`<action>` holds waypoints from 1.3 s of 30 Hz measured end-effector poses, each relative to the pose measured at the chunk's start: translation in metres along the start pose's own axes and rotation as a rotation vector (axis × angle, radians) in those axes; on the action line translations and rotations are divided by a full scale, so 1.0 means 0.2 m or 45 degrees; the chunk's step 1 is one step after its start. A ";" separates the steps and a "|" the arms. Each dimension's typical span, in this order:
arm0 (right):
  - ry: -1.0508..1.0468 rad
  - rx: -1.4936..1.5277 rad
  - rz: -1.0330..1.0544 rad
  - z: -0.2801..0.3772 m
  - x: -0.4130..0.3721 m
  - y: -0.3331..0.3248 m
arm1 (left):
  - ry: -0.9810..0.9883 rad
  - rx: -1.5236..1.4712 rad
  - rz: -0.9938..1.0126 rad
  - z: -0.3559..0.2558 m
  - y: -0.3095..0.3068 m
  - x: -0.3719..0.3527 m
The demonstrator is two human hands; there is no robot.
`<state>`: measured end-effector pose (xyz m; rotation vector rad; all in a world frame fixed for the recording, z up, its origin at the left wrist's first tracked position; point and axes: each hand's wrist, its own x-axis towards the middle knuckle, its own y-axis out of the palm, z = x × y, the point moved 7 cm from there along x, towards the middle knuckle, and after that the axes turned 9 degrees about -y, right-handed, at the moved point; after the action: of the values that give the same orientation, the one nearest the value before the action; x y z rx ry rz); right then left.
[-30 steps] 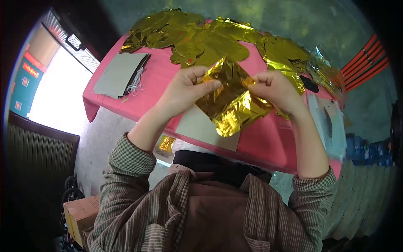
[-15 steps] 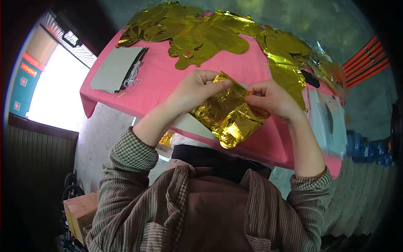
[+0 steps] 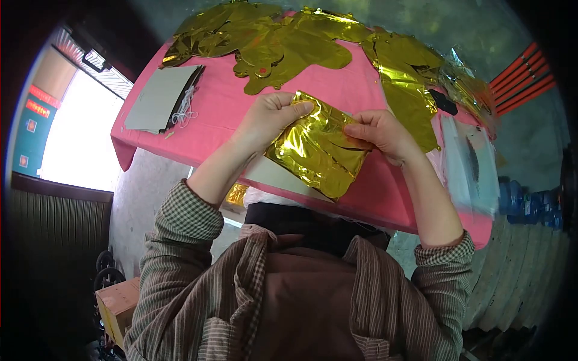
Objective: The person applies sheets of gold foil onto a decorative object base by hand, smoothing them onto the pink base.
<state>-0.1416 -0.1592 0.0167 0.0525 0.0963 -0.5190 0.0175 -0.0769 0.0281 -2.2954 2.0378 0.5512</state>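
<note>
Between my two hands is a gold foil balloon [image 3: 319,144], deflated and folded into a rough, wrinkled rectangle. My left hand [image 3: 265,123] is closed on its upper left edge, thumb on top. On the opposite edge, my right hand [image 3: 383,135] pinches the foil between thumb and fingers. A pale card [image 3: 283,175] lies on the table under the foil, partly hidden. Across the far side of the pink-covered table [image 3: 220,105] spreads a pile of flat gold foil balloons [image 3: 295,63].
Grey cards [image 3: 158,99] are stacked at the left, with white strings [image 3: 183,109] beside them. On the right lie clear plastic bags [image 3: 466,159] and a black object [image 3: 444,102]. Blue water bottles [image 3: 530,201] stand beyond. A cardboard box [image 3: 117,301] is at the lower left.
The loose rounded foil end that hung at the bottom is now folded in, leaving a flatter, neater rectangle. Both hands have shifted slightly left and still grip the foil.
</note>
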 end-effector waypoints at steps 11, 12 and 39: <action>-0.133 -0.114 -0.104 0.08 -0.06 0.00 | 0.003 -0.075 0.076 -0.01 0.03 -0.07; -0.138 -0.117 -0.101 0.08 -0.07 0.01 | 0.009 -0.074 0.073 -0.01 0.03 -0.07; -0.176 -0.066 -0.001 0.07 -0.10 0.04 | 0.143 -0.202 0.073 0.01 0.03 -0.10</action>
<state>-0.1546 -0.1440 0.0336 -0.0343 -0.0251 -0.5192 0.0100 -0.0581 0.0331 -2.4135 2.1918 0.6225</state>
